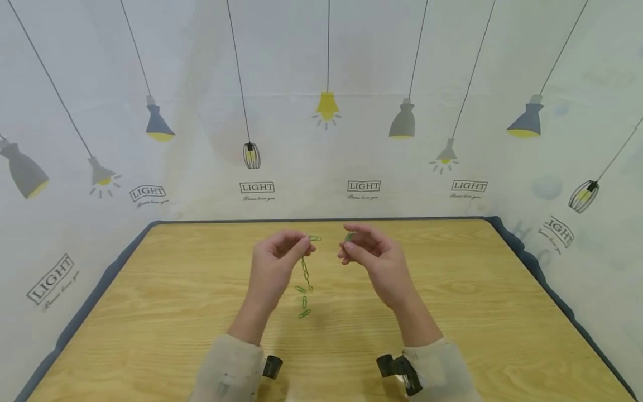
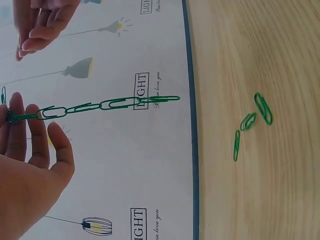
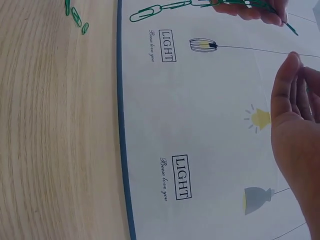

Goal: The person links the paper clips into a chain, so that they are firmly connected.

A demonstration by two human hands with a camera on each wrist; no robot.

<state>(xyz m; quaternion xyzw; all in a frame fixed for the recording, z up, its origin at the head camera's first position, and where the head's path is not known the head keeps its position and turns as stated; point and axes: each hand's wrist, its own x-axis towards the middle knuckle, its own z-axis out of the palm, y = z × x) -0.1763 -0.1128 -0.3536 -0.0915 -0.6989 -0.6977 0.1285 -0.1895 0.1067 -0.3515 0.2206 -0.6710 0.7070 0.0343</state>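
A chain of green paper clips [image 1: 306,272] hangs from my left hand [image 1: 273,262], whose thumb and fingertips pinch its upper end. One end clip [image 1: 315,238] sticks out sideways past the left fingertips, toward the right. My right hand [image 1: 384,262] is raised a short way to the right, apart from the chain. Between its thumb and index finger shows a bit of green, a paper clip [image 1: 349,237] mostly hidden by the fingers. In the left wrist view the chain [image 2: 115,103] dangles with its links joined end to end.
On the wood-patterned table [image 1: 201,335] lie three loose green paper clips: one [image 2: 263,109], a second [image 2: 248,121] and a third [image 2: 236,145]. A white backdrop [image 1: 291,67] printed with hanging lamps rises behind and at both sides, with a dark blue border along the table.
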